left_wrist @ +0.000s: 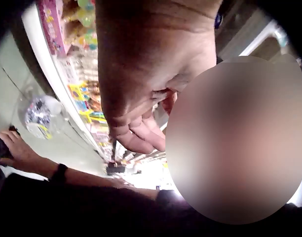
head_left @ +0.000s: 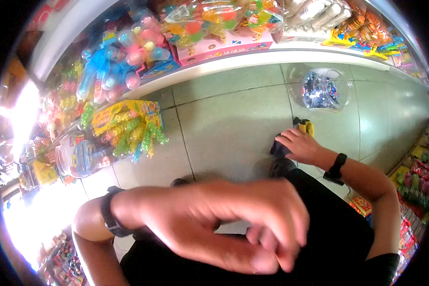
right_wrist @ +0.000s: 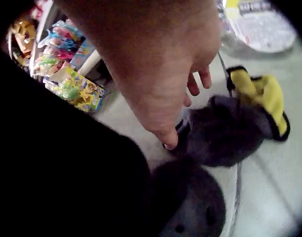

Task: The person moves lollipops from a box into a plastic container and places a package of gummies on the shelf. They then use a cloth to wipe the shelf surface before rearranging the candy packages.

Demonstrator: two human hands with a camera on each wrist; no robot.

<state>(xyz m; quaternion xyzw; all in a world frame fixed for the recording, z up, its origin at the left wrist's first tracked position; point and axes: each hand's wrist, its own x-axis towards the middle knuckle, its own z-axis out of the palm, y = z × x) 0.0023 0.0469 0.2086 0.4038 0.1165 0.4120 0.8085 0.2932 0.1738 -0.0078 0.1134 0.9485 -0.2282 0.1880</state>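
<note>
In the head view my left hand (head_left: pixel 224 219) is raised close to the camera, its fingers loosely bent toward the thumb, with nothing visible in it. The left wrist view shows the same hand (left_wrist: pixel 156 74) with bent fingers, beside a blurred round area. Low over the floor, my right hand (head_left: pixel 300 147) holds a dark cloth item (head_left: pixel 279 148). From the right wrist, the thumb of this hand (right_wrist: pixel 161 84) lies on the near edge of the dark grey cloth (right_wrist: pixel 225 133); a yellow, black-edged piece (right_wrist: pixel 269 98) adjoins it. Part of the grip is hidden.
A clear round tub (head_left: pixel 321 90) of small items stands on the tiled floor (head_left: pixel 224 119). Shelves with bagged sweets (head_left: pixel 214 19) run along the far side. A yellow box with green bead-like toys (head_left: pixel 128 125) is at the left, and more packets (head_left: pixel 417 176) are at the right.
</note>
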